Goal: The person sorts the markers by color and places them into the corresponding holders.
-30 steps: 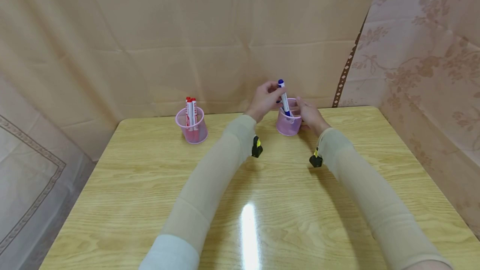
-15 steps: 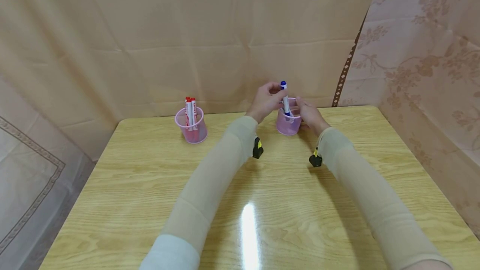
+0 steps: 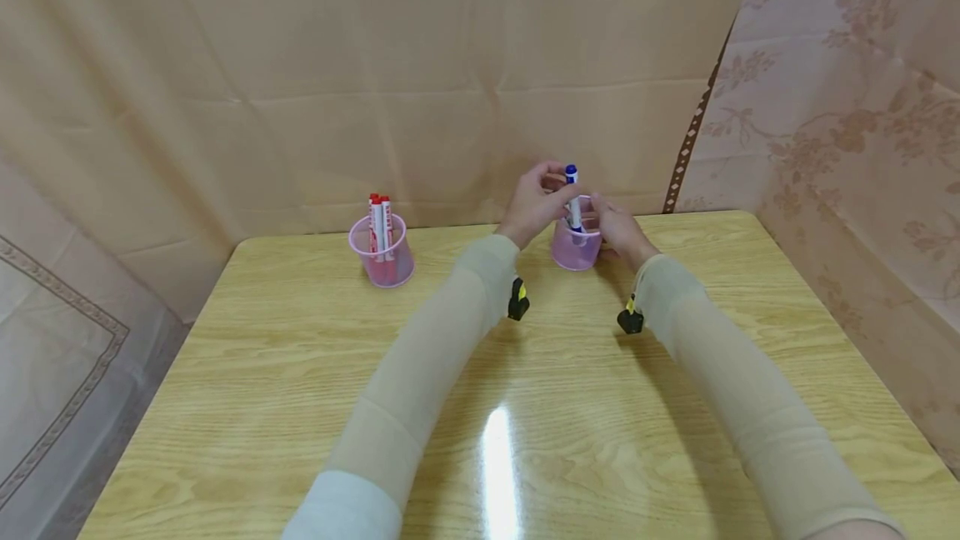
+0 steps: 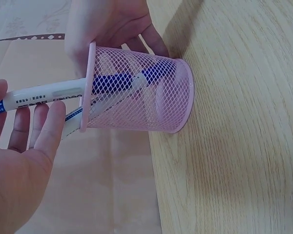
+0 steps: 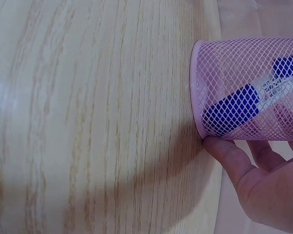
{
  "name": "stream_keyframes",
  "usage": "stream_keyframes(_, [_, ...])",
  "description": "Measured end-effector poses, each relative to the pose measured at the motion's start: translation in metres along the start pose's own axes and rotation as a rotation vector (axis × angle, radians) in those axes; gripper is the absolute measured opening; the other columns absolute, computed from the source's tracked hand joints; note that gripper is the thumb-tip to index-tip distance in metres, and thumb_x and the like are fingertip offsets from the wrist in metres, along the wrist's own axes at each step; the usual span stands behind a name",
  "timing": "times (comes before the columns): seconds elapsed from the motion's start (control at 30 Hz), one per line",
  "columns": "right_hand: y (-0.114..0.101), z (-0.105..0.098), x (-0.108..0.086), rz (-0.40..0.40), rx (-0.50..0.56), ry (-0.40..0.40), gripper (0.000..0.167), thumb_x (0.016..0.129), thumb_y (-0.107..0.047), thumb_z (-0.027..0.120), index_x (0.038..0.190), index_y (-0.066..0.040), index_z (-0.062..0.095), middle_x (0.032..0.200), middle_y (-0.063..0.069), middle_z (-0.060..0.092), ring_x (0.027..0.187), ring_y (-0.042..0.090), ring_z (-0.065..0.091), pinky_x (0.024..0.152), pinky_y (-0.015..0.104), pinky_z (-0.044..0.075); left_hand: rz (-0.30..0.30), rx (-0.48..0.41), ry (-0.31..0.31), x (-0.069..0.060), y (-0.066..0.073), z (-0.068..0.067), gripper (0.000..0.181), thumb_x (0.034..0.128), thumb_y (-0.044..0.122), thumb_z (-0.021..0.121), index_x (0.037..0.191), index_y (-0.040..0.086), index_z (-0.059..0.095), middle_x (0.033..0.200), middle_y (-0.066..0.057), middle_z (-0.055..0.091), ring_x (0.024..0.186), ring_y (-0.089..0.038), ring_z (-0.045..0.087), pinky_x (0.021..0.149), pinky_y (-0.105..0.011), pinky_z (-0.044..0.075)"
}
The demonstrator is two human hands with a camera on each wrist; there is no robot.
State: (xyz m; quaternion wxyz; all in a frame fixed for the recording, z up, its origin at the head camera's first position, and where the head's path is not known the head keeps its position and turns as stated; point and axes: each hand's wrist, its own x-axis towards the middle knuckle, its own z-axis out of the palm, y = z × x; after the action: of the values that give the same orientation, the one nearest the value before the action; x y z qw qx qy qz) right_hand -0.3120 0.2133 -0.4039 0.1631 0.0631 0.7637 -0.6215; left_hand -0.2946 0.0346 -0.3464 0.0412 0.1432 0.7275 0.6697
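My left hand pinches a white marker with blue ends between thumb and fingers. The marker stands nearly upright, its lower part inside a pink mesh pen cup. Another blue-and-white marker leans slantwise inside that cup, and the left wrist view shows both through the mesh. On the cup's right side, my right hand holds it, thumb near the rim and other fingers partly hidden behind. In the right wrist view, a finger of that hand touches the cup's base edge.
A second pink mesh pen cup stands to the left with several red-capped markers upright in it. Both cups are near the back edge of the wooden table. A beige curtain hangs right behind.
The marker in my left hand has gone from tilted to more upright and moved slightly right and down into the cup. My right hand and the cups stay nearly still.
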Motion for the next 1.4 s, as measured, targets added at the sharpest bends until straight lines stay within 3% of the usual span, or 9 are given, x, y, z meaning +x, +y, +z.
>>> stream_keyframes(0.2, [0.001,0.0013,-0.0007,-0.011,0.006,-0.004,0.072,0.107,-0.058,0.021,0.158,-0.009,0.032,0.158,0.018,0.039,0.142,0.036,0.038,0.113,0.058,0.034,0.014,0.062,-0.006,0.0002,-0.0016,0.0002,0.026,0.0988,0.017,0.069,0.119,0.003,0.063,0.109,-0.009,0.064,0.098,-0.018,0.061,0.088,-0.039,0.058])
stream_keyframes(0.43, [0.0009,0.0003,0.0003,-0.009,-0.022,0.004,0.072,0.106,-0.059,0.02,0.16,-0.012,0.029,0.158,0.018,0.037,0.143,0.037,0.037,0.113,0.058,0.035,0.016,0.143,-0.015,-0.0007,-0.0029,0.0021,0.027,0.1,0.021,0.067,0.121,0.003,0.066,0.109,-0.005,0.067,0.099,-0.016,0.062,0.082,-0.025,0.056])
stream_keyframes(0.8, [0.001,-0.0001,0.0011,-0.001,-0.03,0.014,0.073,0.106,-0.06,0.021,0.161,-0.012,0.025,0.159,0.019,0.036,0.143,0.037,0.036,0.112,0.058,0.035,0.053,0.169,-0.019,-0.0012,-0.0044,0.0024,0.028,0.0983,0.019,0.069,0.123,0.008,0.064,0.108,-0.006,0.066,0.099,-0.018,0.062,0.08,-0.025,0.055])
stream_keyframes(1.4, [0.0023,-0.002,0.002,-0.003,-0.025,-0.02,0.071,0.107,-0.056,0.019,0.163,-0.012,0.018,0.161,0.02,0.031,0.145,0.04,0.033,0.114,0.059,0.031,0.03,0.193,-0.029,0.0003,-0.0065,0.0037,0.028,0.0965,0.018,0.071,0.12,0.004,0.067,0.109,-0.005,0.067,0.098,-0.016,0.06,0.082,-0.022,0.053])
